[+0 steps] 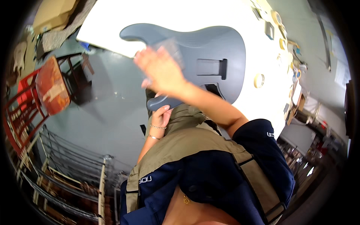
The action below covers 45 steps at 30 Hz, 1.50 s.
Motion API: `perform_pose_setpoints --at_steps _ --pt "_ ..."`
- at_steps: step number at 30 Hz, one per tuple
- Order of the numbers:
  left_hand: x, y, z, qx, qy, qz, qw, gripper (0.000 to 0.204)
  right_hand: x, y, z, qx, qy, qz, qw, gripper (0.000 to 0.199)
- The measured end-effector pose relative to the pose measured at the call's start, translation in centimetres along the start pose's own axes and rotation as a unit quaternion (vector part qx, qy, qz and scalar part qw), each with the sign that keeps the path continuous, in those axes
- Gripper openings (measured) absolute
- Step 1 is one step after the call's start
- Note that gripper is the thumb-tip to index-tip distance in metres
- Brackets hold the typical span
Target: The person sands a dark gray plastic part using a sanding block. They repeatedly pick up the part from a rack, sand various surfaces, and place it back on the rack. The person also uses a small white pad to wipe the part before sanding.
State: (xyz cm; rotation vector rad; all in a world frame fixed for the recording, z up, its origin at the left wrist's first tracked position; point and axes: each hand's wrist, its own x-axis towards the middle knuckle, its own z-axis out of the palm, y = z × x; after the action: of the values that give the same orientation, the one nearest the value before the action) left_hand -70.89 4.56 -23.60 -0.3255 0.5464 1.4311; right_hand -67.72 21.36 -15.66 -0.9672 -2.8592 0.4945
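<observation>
A blue-grey electric guitar body (187, 41) lies flat at the near edge of the white table, with its cut-out cavities facing up. My left hand (161, 117) is closed round the tip of its near horn, which sticks out past the table edge. Over the neck end, my right hand (159, 71) reaches across from the right, its fingers smeared by motion. Beside those fingers, against the body's surface, shows a thin greyish sheet (174, 50), blurred, which the hand seems to hold. What it is made of I cannot tell.
On the white table (112, 26), a tape roll (259, 80) sits right of the body. More rolls and small items line the far right edge. A wooden chair (54, 86) and a wire rack (101, 187) stand left. A cardboard box (54, 15) is at the upper left.
</observation>
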Motion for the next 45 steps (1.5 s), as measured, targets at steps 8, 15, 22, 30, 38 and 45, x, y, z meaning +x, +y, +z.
perform_pose_setpoints --at_steps 8,15,22,30,38,45 --pt "-0.1 0.1 0.4 -0.039 0.013 -0.013 0.999 0.06 -10.3 20.7 -5.2 -0.176 0.161 0.24 0.941 0.063" --pt "0.2 0.2 0.5 -0.006 0.017 0.008 1.0 0.056 -5.6 5.4 -0.3 0.056 0.125 0.024 0.99 0.066" --pt "-0.1 0.2 0.3 0.023 0.026 0.029 0.999 0.056 -12.6 23.6 -6.2 -0.15 0.151 0.188 0.959 0.061" --pt "0.1 -0.7 -1.2 0.033 0.061 0.088 0.994 0.055 -26.8 13.9 -4.3 -0.001 -0.037 0.101 0.994 0.071" --pt "0.1 -0.3 -2.1 0.048 0.074 0.126 0.988 0.058 -16.8 23.2 -6.7 -0.045 0.098 0.163 0.981 0.082" --pt "0.4 0.3 -3.8 0.055 0.052 0.123 0.99 0.06 -21.0 22.1 -6.8 -0.047 0.007 0.122 0.991 0.077"
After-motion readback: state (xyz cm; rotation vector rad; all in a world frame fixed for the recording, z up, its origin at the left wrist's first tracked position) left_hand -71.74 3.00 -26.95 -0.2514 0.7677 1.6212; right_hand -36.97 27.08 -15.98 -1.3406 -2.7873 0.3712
